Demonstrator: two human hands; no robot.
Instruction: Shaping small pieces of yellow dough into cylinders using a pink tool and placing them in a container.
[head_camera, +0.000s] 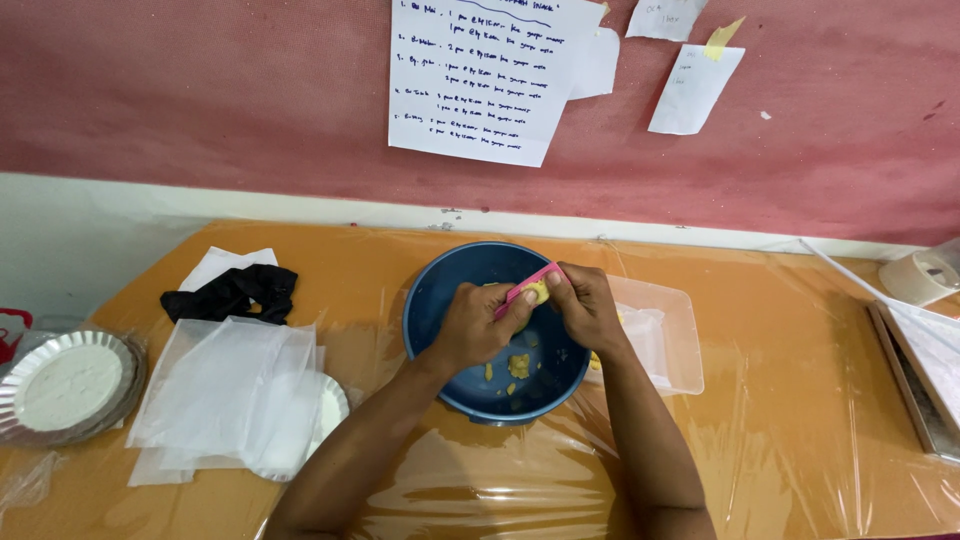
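Arms come up from the near edge and meet over a blue bowl in the middle of the worktop, which is orange and wrapped in clear plastic.

The left hand and the right hand are close together, both pinching a flat pink scraper. Yellow dough sticks to the scraper, right between the fingertips. More yellow bits lie at the bottom of the bowl, under the hands.

It looks like the dough is being picked off the scraper so it drops into the bowl. The blade is thin and the dough is sticky, so this calls for small, careful pinches, with the scraper held above the bowl.

Just right of the bowl, touching it, sits a clear tray. To the left lie clear bags over a white plate. Further left is a silver foil dish. Behind the bags is a black cloth. At the far right edge sits a tape roll. Paper notes hang on the red wall at the back.
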